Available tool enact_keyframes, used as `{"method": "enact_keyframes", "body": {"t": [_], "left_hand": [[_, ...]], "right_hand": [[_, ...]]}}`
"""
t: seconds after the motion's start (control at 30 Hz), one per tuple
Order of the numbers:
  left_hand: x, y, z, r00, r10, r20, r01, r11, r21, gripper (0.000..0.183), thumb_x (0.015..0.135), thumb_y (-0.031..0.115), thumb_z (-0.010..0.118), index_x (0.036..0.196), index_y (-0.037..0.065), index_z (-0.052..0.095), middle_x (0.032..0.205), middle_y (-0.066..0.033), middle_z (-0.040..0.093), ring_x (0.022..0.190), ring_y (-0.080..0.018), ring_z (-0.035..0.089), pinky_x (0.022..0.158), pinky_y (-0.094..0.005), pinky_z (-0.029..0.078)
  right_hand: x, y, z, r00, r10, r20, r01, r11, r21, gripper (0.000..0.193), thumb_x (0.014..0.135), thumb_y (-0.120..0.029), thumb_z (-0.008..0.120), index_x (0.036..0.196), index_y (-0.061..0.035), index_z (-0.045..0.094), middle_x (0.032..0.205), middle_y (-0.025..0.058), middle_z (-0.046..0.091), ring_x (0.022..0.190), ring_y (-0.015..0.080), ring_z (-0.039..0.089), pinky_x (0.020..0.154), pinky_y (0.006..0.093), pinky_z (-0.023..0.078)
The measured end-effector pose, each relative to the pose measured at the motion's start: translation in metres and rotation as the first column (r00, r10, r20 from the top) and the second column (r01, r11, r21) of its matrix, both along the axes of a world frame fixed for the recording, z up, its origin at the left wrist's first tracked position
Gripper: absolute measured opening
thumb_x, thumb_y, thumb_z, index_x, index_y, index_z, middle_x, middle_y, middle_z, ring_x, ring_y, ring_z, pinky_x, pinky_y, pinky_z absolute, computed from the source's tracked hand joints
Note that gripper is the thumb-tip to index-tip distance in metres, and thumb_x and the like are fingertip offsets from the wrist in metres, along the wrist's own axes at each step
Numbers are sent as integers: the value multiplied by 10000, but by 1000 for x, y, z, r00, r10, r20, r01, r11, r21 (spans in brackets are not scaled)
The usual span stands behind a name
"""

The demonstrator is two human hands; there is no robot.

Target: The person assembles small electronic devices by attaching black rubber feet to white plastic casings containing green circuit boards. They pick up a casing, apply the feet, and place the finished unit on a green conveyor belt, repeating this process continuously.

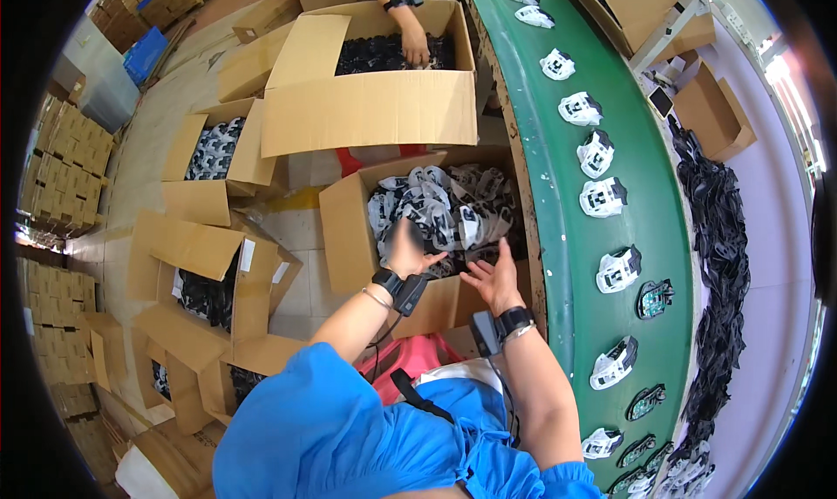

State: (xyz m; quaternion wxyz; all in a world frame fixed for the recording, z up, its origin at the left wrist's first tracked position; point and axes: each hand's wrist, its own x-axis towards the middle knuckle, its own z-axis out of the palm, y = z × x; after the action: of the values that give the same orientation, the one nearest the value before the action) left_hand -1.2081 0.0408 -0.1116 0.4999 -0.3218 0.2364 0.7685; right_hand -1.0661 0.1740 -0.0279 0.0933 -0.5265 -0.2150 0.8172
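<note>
My left hand [406, 257] reaches over the near left part of an open cardboard box [347, 229]. Its thumb points right, away from the other fingers, and a dark smear covers part of the hand. White and black plastic shells [432, 204] fill the box in a loose heap, right under my fingertips. At the box's near right side is my right hand [495, 279], palm turned inward and fingers spread, with nothing visible in it. Both wrists wear black straps with small dark devices.
A green conveyor belt [558, 194] runs along my right, carrying a row of white shells [603, 197] and some circuit-board assemblies [654, 298]. Black parts [719, 237] lie heaped beyond it. Ahead, another person's hand [416, 46] reaches into a larger box [370, 107]. More open boxes [209, 155] stand to my left.
</note>
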Motion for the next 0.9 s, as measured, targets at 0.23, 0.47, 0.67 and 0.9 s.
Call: {"method": "enact_keyframes", "body": {"t": [0.23,0.47,0.67,0.9], "left_hand": [[40,-34,-44,919,-333,-212,237,894,-379,702,863,401,609,1421,100,307,1405,-200,345,1230,-358,421,1018,-525,391],[159,0,-112,827,-525,-198,444,828,-342,366,876,313,602,1113,38,545,1062,-94,577,976,-222,553,862,-367,482],[201,26,17,644,-647,-408,568,762,-313,181,822,210,610,903,50,590,815,-35,589,761,-143,553,671,-296,485],[210,-8,131,-68,-656,-752,818,395,-418,297,812,231,627,1042,44,609,880,-35,614,846,-136,566,717,-301,484]], "right_hand": [[50,-55,107,728,637,-254,-614,770,172,416,934,-93,544,1326,9,448,1176,170,598,1054,251,610,858,380,529],[206,-29,218,858,493,-144,-348,765,543,577,872,-164,639,1341,72,399,1159,235,603,1031,299,623,885,451,525],[329,-15,243,972,206,-116,-88,771,631,576,910,-212,604,1362,42,354,1135,185,612,973,236,624,854,416,538],[460,-54,312,969,-169,-177,240,508,827,492,975,-216,480,1395,-8,331,1114,126,630,969,193,635,848,357,551]]}}
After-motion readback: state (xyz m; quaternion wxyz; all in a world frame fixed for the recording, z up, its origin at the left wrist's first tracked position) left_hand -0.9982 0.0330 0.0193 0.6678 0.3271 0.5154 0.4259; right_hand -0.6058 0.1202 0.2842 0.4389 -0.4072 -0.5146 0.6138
